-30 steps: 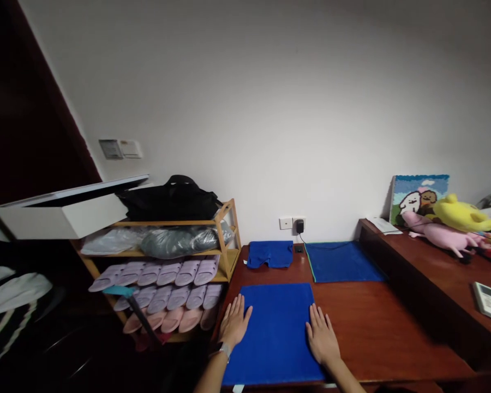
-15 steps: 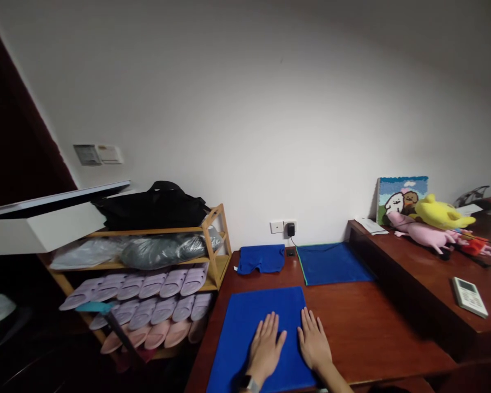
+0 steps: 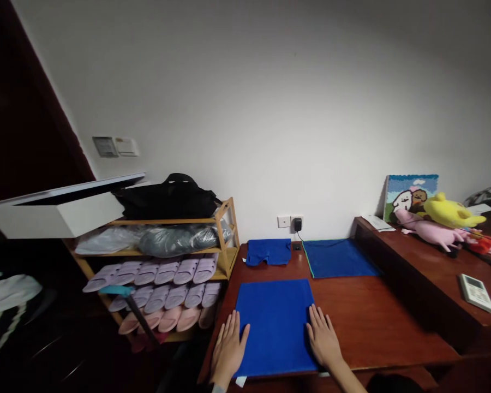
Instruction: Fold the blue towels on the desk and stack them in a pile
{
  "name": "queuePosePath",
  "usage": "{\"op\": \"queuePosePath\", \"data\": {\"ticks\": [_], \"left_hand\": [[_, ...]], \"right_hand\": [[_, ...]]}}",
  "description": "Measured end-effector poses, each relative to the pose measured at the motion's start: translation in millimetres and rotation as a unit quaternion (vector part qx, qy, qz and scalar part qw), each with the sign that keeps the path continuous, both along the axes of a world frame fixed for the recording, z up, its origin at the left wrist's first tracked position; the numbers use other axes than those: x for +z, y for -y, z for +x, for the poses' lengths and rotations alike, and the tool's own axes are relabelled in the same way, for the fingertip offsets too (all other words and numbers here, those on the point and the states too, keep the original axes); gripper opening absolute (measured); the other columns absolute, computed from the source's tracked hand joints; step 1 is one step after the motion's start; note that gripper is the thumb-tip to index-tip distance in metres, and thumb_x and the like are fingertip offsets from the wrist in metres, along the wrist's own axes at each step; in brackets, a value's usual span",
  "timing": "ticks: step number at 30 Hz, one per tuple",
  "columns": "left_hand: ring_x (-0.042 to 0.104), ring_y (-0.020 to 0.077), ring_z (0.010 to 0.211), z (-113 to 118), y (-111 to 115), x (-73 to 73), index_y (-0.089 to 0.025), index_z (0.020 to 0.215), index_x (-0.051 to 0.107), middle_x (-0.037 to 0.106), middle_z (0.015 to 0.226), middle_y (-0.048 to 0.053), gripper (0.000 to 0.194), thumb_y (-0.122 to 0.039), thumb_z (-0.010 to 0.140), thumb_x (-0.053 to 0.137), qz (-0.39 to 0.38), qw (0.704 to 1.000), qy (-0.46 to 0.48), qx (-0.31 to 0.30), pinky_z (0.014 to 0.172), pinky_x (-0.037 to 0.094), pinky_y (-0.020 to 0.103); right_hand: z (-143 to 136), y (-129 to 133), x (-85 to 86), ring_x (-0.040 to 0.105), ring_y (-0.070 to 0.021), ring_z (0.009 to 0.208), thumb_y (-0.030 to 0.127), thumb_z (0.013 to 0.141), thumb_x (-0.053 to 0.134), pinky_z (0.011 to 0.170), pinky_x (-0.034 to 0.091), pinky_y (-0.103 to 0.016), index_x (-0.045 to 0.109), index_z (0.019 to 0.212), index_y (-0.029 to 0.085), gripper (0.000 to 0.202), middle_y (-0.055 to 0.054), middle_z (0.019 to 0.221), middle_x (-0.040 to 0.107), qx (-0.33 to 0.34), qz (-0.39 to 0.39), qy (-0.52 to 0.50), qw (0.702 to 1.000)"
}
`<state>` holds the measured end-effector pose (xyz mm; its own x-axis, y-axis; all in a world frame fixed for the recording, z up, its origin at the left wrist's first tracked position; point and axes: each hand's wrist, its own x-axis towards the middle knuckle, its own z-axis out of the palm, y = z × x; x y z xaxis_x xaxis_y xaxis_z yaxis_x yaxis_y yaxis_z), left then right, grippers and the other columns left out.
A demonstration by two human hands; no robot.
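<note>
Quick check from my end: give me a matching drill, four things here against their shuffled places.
1. Green-edged blue cloth
2. White handheld device with small screen
3. Black fabric bag
4. Bare left hand

A. Atop the light wooden rack
B. At the plain blue cloth's left edge
C. On the raised reddish-brown ledge
D. On the lower tabletop, by the wall

Pairs: 1-D, 2-C, 3-A, 4-B

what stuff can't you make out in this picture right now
All in the head view:
- tag by the flat blue cloth: print too small
- left hand and right hand: palms hidden, turned down
- black bag: contents hidden by its sides
- remote control: labels too small
</note>
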<state>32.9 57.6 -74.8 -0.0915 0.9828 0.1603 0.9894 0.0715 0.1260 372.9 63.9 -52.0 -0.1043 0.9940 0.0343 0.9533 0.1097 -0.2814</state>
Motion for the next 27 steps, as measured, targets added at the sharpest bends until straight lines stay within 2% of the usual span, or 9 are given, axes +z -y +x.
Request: {"op": "queuePosePath", "data": {"ticks": [5,8,10,12,15,18,21,24,27], "left_hand": [[0.027,0.0255,0.157,-4.2,-0.9,-2.2,-0.009,0.161,0.028,0.023,0.169,0.010,0.076,-0.057,0.102,0.024,0.007,1.000,-0.005,-0.001,0.130,0.027,0.048],[0.028,0.0260,0.157,-4.0,0.6,7.4,-0.007,0.160,0.030,0.024,0.168,0.011,0.076,-0.057,0.102,0.025,-0.009,1.000,-0.013,0.005,0.130,0.026,0.048],[0.028,0.0265,0.157,6.7,2.8,17.7,-0.006,0.160,0.031,0.025,0.168,0.011,0.076,-0.057,0.102,0.026,-0.004,1.000,-0.022,0.005,0.131,0.025,0.049],[0.027,0.0263,0.157,32.6,6.0,27.8,-0.007,0.160,0.031,0.024,0.169,0.011,0.076,-0.056,0.103,0.024,0.018,1.000,-0.018,-0.005,0.131,0.025,0.049],[0.027,0.0245,0.157,98.7,11.2,36.7,-0.013,0.160,0.033,0.025,0.169,0.008,0.071,-0.056,0.105,0.020,0.032,0.996,0.014,-0.079,0.130,0.030,0.046],[0.028,0.0207,0.157,170.3,15.0,36.8,-0.025,0.163,0.027,0.026,0.170,0.001,0.063,-0.053,0.106,0.021,0.024,0.974,0.048,-0.219,0.129,0.032,0.043],[0.028,0.0182,0.157,206.2,16.3,31.6,-0.029,0.163,0.024,0.027,0.169,-0.002,0.059,-0.049,0.107,0.017,-0.001,0.960,0.073,-0.272,0.131,0.029,0.043],[0.028,0.0206,0.157,187.7,16.4,23.8,-0.028,0.163,0.023,0.028,0.169,0.000,0.061,-0.052,0.107,0.018,-0.021,0.963,0.065,-0.261,0.131,0.029,0.047],[0.027,0.0240,0.158,127.6,18.0,15.6,-0.024,0.163,0.022,0.025,0.170,0.002,0.066,-0.057,0.105,0.020,-0.027,0.982,0.037,-0.183,0.130,0.029,0.050]], "right_hand": [[6.8,38.4,-34.8,0.024,-0.0258,0.157,0.049,0.105,0.024,0.130,0.024,-0.050,0.032,0.161,0.015,0.066,-0.001,0.167,0.023,-0.006,0.029,-0.003,1.000],[6.5,45.2,-43.5,0.024,-0.0254,0.156,0.048,0.106,0.024,0.130,0.024,-0.049,0.033,0.161,0.015,0.065,-0.001,0.167,0.022,-0.008,0.046,0.001,0.999],[5.5,44.0,-45.0,0.025,-0.0251,0.156,0.048,0.106,0.024,0.130,0.025,-0.048,0.033,0.161,0.016,0.064,-0.001,0.167,0.023,-0.009,0.056,-0.002,0.998],[5.1,41.6,-46.9,0.026,-0.0255,0.156,0.048,0.106,0.025,0.129,0.027,-0.049,0.035,0.160,0.017,0.063,-0.002,0.167,0.025,-0.007,0.063,-0.008,0.998],[6.2,38.5,-55.2,0.029,-0.0269,0.155,0.049,0.106,0.027,0.128,0.029,-0.050,0.037,0.160,0.018,0.063,-0.003,0.166,0.027,-0.003,0.083,-0.019,0.996],[9.6,35.3,-68.7,0.031,-0.0282,0.154,0.047,0.106,0.029,0.126,0.032,-0.051,0.041,0.158,0.021,0.060,-0.002,0.165,0.030,0.019,0.103,-0.024,0.994],[13.1,30.9,-81.2,0.035,-0.0284,0.152,0.041,0.104,0.033,0.124,0.035,-0.051,0.046,0.156,0.026,0.056,-0.001,0.164,0.033,0.043,0.119,-0.020,0.992],[13.5,27.8,-86.2,0.039,-0.0291,0.150,0.046,0.104,0.034,0.122,0.038,-0.051,0.048,0.155,0.026,0.057,-0.002,0.162,0.037,0.035,0.128,-0.018,0.991],[11.3,29.0,-82.6,0.039,-0.0289,0.150,0.052,0.105,0.030,0.122,0.038,-0.051,0.046,0.156,0.023,0.061,-0.004,0.162,0.037,0.014,0.130,-0.022,0.991]]}}
